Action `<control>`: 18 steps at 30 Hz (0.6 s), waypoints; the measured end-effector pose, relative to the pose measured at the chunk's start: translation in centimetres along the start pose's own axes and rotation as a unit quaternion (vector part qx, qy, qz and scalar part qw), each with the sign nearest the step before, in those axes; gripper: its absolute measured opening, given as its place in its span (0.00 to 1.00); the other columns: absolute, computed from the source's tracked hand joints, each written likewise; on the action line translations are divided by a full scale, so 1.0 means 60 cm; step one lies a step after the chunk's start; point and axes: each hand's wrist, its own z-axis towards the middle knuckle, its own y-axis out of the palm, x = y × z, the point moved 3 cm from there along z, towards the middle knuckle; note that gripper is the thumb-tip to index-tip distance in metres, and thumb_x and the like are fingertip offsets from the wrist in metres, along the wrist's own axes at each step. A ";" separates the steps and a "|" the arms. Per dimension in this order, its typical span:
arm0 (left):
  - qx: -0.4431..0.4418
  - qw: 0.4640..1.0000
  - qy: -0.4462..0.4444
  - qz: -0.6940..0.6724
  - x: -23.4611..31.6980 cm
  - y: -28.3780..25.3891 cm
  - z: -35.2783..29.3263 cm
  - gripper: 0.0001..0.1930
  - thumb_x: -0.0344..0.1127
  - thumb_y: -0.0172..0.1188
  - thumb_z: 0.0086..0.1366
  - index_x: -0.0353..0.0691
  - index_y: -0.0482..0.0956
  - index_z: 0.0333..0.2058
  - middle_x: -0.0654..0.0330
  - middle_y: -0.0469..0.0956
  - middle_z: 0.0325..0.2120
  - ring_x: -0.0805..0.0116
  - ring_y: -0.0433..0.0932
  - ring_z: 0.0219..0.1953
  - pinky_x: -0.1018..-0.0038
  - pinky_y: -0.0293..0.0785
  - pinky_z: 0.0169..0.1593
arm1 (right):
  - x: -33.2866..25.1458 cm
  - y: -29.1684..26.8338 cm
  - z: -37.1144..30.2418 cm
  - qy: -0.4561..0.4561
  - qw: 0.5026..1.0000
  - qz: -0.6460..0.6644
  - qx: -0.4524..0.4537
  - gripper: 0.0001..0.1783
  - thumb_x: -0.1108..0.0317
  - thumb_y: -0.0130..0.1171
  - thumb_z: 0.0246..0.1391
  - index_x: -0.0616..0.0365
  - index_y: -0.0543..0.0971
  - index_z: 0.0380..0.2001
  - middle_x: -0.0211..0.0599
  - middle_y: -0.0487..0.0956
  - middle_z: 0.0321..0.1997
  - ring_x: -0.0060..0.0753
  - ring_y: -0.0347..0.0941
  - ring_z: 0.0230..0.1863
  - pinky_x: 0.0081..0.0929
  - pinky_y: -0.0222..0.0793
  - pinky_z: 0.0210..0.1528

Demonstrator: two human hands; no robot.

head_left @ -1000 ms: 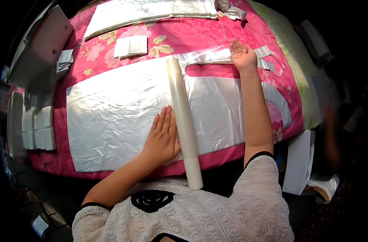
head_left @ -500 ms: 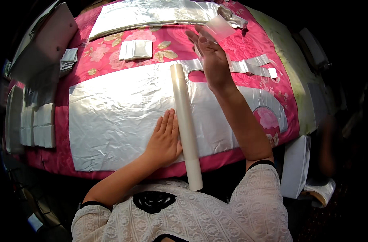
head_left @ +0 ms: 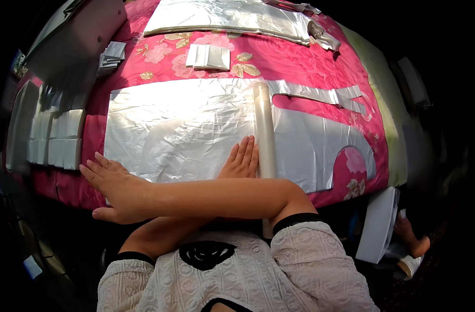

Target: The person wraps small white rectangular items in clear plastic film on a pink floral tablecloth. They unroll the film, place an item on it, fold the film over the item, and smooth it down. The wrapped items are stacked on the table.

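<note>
A shiny white plastic sheet [head_left: 159, 125], shaped like an apron with long straps, lies spread on the pink flowered cloth. Across it rests a pale tube [head_left: 266, 140], running from the far edge towards my body. My left hand [head_left: 241, 158] lies flat on the sheet, fingers together and straight, against the tube's left side. Over my left forearm crosses my right arm. At the sheet's near left corner is my right hand [head_left: 115, 190], fingers spread and holding nothing. The near part of the tube is hidden behind my right forearm.
At the back lies a stack of similar shiny sheets [head_left: 227, 21]. Folded white packets [head_left: 210, 57] sit in front of it, more packets [head_left: 110, 54] at the left. Rows of packets [head_left: 63, 138] stand at the left edge. A white box [head_left: 378, 223] is at lower right, near someone's limb [head_left: 411, 236].
My right hand has swung from the far right across to the near left, over my left arm. The translucent piece beside it is out of view. My left hand stays by the tube; the view has shifted.
</note>
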 end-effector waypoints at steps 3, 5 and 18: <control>0.019 1.000 -0.019 0.006 -0.005 -0.006 -0.009 0.34 0.40 0.41 0.61 0.21 0.45 0.59 0.36 0.44 0.62 0.45 0.41 0.66 0.54 0.37 0.66 | -0.018 -0.122 -0.110 -0.069 0.991 -0.092 0.063 0.36 0.62 0.59 0.47 0.66 0.61 0.57 0.53 0.60 0.62 0.52 0.48 0.67 0.41 0.48 0.65; 0.109 0.940 -0.071 -0.316 0.004 -0.040 -0.010 0.33 0.40 0.40 0.62 0.23 0.46 0.60 0.36 0.44 0.62 0.44 0.41 0.66 0.52 0.36 0.66 | 0.017 -0.198 -0.209 0.000 0.967 -0.230 0.110 0.31 0.66 0.60 0.46 0.62 0.66 0.55 0.46 0.65 0.60 0.49 0.54 0.64 0.40 0.52 0.63; 0.074 0.984 -0.015 -0.164 -0.006 -0.094 -0.033 0.38 0.34 0.50 0.53 0.27 0.48 0.61 0.42 0.47 0.63 0.48 0.43 0.66 0.56 0.36 0.66 | 0.065 -0.234 -0.466 0.180 0.929 -0.317 0.064 0.35 0.45 0.45 0.55 0.58 0.63 0.59 0.46 0.59 0.65 0.50 0.50 0.67 0.43 0.46 0.65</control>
